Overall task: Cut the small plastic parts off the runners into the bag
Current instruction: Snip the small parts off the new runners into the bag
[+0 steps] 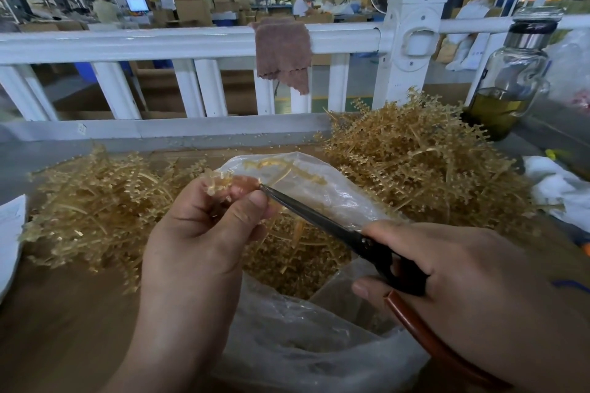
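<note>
Left hand [204, 233] pinches a short runner [223, 184] between thumb and curled fingers, with small parts bristling off its end. It's held just above the mouth of the clear bag [319, 354]. Right hand [447, 268] has its fingers curled through the handles of the scissors [335, 228]. Blades look nearly together, tip touching the runner right beside the left fingertips. My take: snip flush at each part's gate, keep the tip off the thumb, and keep the runner over the opening so parts drop in, not into the runner heap [415, 166] alongside.
</note>
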